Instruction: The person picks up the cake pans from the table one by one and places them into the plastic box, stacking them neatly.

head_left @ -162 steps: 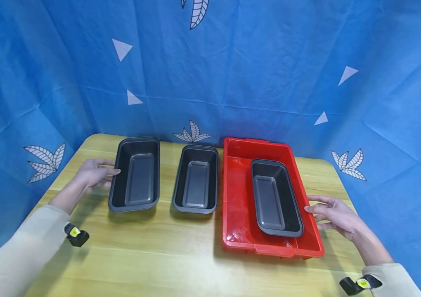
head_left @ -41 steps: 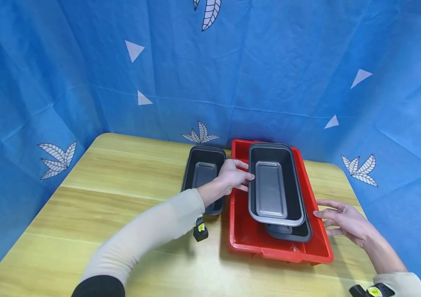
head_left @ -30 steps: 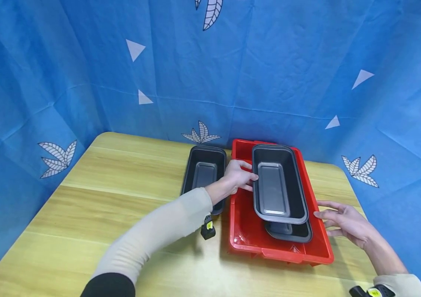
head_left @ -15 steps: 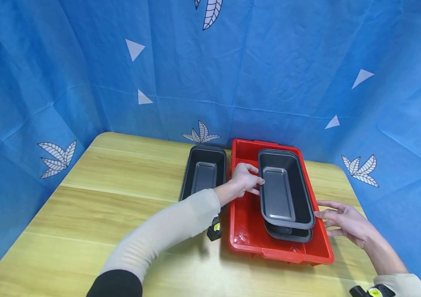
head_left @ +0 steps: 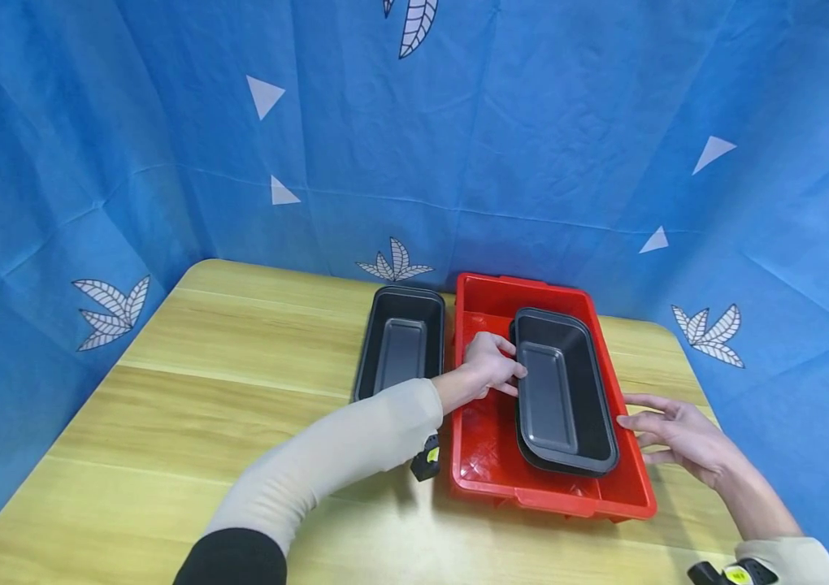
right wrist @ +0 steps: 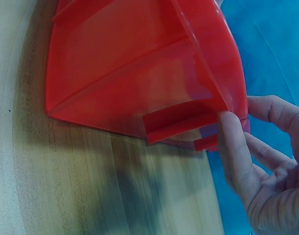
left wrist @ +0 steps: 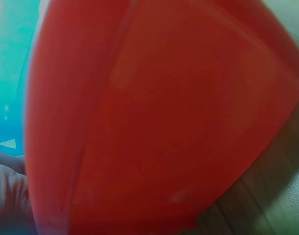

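My left hand (head_left: 489, 366) reaches into the red plastic bin (head_left: 488, 481) and pinches the left rim of a dark grey loaf pan (head_left: 549, 406). The thumb is over the pan's inside edge, with the fingers outside. A second loaf pan lies beneath it, almost wholly covered, with only a thin dark edge showing at the left and bottom. At the bin's right side, the fingers of my right hand (head_left: 666, 435) lie spread and touch its rim, also seen in the right wrist view. Red bin wall fills most of the left wrist view, hiding the pans there.
Another dark loaf pan (head_left: 401, 345) stands on the wooden table (head_left: 188, 422) just left of the bin, partly behind my left sleeve. A blue cloth (head_left: 356, 138) with leaf and triangle prints hangs behind and at the sides of the table.
My left hand has brought the held pan from the table's left into the bin and lowered it over the other pan. The right hand has stayed by the bin's rim.
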A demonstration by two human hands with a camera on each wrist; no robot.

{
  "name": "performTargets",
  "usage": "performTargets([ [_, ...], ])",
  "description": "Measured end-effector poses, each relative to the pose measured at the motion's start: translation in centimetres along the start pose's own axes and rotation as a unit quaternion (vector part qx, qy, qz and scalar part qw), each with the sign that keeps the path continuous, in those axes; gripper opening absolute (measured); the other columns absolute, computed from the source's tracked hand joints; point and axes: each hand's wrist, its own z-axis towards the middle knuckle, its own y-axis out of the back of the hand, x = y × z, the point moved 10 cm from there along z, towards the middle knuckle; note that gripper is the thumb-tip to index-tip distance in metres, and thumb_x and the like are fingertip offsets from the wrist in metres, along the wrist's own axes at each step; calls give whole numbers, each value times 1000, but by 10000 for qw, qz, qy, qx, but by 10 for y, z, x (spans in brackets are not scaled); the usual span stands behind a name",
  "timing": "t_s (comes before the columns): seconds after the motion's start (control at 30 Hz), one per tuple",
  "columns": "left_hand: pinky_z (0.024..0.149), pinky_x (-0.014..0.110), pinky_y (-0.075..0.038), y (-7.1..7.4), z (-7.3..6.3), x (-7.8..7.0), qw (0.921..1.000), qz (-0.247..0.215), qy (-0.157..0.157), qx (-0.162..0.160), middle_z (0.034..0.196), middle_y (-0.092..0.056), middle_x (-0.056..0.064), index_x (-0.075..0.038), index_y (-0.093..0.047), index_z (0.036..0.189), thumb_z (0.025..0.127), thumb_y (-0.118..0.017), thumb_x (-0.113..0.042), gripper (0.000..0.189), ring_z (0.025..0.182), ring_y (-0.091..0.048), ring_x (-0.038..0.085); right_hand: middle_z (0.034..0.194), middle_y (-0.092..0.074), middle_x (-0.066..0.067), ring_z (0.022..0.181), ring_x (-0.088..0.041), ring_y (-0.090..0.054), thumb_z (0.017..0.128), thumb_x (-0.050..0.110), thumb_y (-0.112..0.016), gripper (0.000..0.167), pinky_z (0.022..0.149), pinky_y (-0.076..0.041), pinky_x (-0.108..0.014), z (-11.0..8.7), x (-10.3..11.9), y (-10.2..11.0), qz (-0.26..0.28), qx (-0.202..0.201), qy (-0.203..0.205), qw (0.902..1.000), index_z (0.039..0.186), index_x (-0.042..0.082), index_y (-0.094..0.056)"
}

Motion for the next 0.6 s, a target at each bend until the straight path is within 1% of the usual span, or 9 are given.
performTargets([
  [0.1,74,44,-68,-1,-1,0,10000,-12,-15,-17,105,-77,21,4,-67,129,90,-78,4,40,90,-81,38,102,-80,9,91,-16,-80,106,22,-62,73,81,-69,-38,0,0,0,49,4,36,10000,161,-9,-25],
  [0.23,79,48,-68,-1,-1,1,10000,37,-31,-58,105,-78,22,3,-68,129,89,-79,4,41,89,-81,37,102,-80,9,91,-17,-80,106,22,-62,72,81,-69,-38,0,0,0,75,44,91,9999,160,-9,-26],
  [0.33,82,50,-67,-1,-1,2,9999,43,-58,-83,105,-78,22,3,-68,130,89,-79,4,42,90,-81,37,102,-80,8,91,-17,-80,106,20,-62,68,80,-69,-39,0,1,0,122,70,131,9998,159,-8,-30],
  [0.4,82,49,-67,-1,0,2,9999,26,-62,-91,105,-78,22,2,-68,131,89,-79,4,43,90,-81,37,102,-81,8,91,-17,-80,106,19,-62,64,80,-69,-39,-1,2,0,165,85,155,9997,158,-6,-34],
  [0.5,77,45,-68,-1,-1,2,10000,-8,-27,-56,104,-79,21,2,-68,131,89,-80,2,43,89,-81,35,102,-81,8,91,-17,-80,105,18,-63,61,79,-69,-38,-2,2,0,208,81,166,9996,157,-4,-37],
  [0.6,75,42,-68,0,-1,1,10000,-26,15,-38,104,-79,20,1,-68,132,89,-81,0,45,89,-82,34,101,-80,8,91,-17,-80,105,19,-63,64,79,-69,-38,-2,3,0,192,69,160,9997,157,-5,-35],
])
